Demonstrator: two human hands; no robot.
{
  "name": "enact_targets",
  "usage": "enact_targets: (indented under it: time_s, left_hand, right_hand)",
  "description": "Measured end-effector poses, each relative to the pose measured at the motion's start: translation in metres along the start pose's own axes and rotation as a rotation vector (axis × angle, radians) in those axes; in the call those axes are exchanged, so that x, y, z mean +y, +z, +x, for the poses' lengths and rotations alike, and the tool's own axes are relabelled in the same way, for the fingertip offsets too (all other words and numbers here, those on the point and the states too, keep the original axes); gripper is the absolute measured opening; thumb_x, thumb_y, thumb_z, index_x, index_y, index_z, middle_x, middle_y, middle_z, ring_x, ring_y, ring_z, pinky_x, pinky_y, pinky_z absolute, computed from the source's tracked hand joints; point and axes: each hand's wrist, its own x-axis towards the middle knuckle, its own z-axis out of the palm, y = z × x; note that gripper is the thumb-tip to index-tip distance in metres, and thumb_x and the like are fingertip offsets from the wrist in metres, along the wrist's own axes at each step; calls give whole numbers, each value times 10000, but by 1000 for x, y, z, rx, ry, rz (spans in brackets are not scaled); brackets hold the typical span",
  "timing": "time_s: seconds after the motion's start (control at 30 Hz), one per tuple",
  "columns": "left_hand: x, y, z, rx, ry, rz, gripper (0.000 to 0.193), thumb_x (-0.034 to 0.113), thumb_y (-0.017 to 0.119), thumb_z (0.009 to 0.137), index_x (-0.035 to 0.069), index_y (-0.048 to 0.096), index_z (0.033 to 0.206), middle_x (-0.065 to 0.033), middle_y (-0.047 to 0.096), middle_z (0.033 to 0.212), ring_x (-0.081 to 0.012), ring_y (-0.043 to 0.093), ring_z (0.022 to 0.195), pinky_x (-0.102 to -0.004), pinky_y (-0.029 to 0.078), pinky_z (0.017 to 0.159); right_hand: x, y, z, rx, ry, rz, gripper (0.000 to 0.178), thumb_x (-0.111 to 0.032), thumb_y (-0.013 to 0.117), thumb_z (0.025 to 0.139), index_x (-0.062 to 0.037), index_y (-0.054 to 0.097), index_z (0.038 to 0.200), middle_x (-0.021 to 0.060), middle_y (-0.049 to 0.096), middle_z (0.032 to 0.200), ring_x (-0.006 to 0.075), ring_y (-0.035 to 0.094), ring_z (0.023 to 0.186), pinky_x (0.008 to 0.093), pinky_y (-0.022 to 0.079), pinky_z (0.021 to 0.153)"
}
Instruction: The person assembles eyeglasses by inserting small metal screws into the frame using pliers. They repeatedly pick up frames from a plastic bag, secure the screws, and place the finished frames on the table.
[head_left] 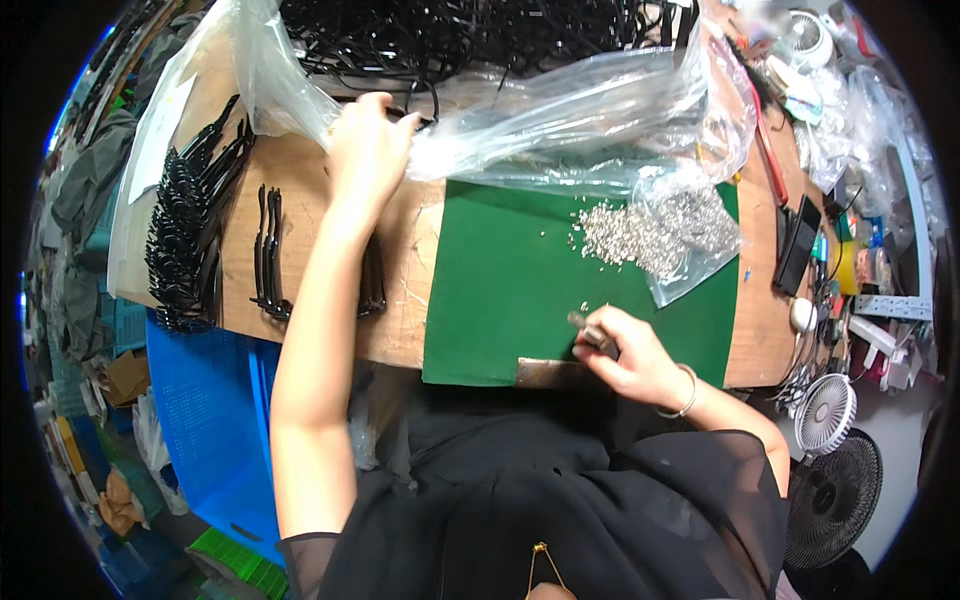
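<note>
1. Left hand (368,155) is at the clear plastic bag (600,110), black strips (440,40) just beyond it; fingers curl, but whether they grip one I cannot tell.
2. Right hand (635,357) is closed on a small tool (597,337) (type unclear); silver bits (620,235) lie beyond it.
3. Step, as judged: picking a strip.
4. Next move likely calls for drawing one free, toward the right hand.

We wear a black top (500,490) with sheer sleeves (735,475), gold necklace (540,548) upon it, silvery bangle (692,389) beyond it.
</note>
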Motion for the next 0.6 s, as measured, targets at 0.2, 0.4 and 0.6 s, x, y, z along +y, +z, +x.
enact_targets:
  time_s: [0.2,0.4,0.6]
  left_hand:
    - [29,6,35,-42,-301,-1027,286,286,455,910,20,560,898,-77,619,859,-157,592,777,-251,450,641]
    - [67,-92,7,-36,-255,-1628,281,230,375,941,-19,494,996,-229,600,959,-264,618,777,-329,505,700]
    - [109,-128,-101,-339,-558,-1437,621,1,700,658,-37,352,1171,-182,580,914,-170,580,699,-248,489,676]
  right_hand:
    - [10,-8,-31,48,7,-198,210,-65,644,693,-34,518,860,114,503,736,268,529,654,326,437,589]
    - [1,-4,-8,112,-75,-697,470,-95,610,699,16,458,1130,143,454,1094,283,545,763,358,438,670]
    - [13,-2,-30,61,-27,-703,486,-132,621,695,28,468,1128,147,474,1088,260,549,774,348,434,676]
